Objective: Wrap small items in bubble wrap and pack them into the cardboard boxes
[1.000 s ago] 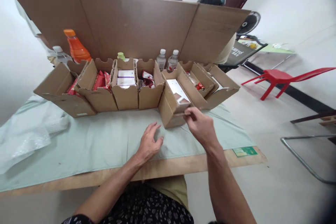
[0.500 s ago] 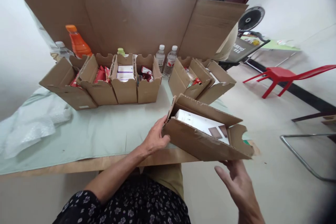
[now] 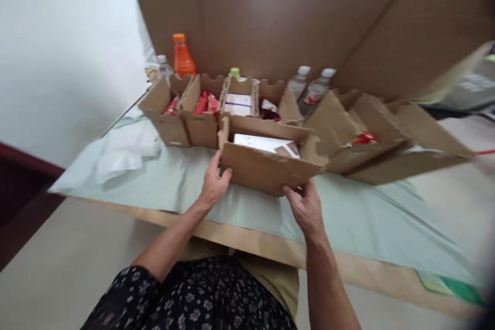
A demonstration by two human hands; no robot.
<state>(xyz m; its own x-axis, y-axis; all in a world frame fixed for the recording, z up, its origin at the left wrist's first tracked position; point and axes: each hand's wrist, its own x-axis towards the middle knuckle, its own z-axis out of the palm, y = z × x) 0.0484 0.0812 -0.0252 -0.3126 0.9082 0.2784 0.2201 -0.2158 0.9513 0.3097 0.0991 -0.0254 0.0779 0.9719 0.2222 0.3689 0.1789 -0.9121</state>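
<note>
Hands: partly curled, thumbs apart from fingers; my left hand (image 3: 214, 183) clasps the left end of an open carton (image 3: 266, 170), my right hand (image 3: 307, 209) its lower right corner, probably so both ends are supported.
Carton: lengthwise across my front, between me and the row, open side up, which likely keeps the white pack (image 3: 263, 143) inside.
Row behind: left cartons (image 3: 201, 126) stand side by side, mouths up; right cartons (image 3: 371, 160) sit askew.
Bottles: two clear bottles (image 3: 299, 82) stand in the space between the groups, an orange bottle (image 3: 183, 59) at the left, all before a cardboard screen (image 3: 270, 20).
Worktop: its cloth (image 3: 185, 180) bears crumpled plastic wrap (image 3: 124, 154), at left.
Hidden: some of my fingertips, behind or under cardboard; I cannot tell whether the carton's underside touches the cloth. Blur hides the right cartons' contents, except something red.
</note>
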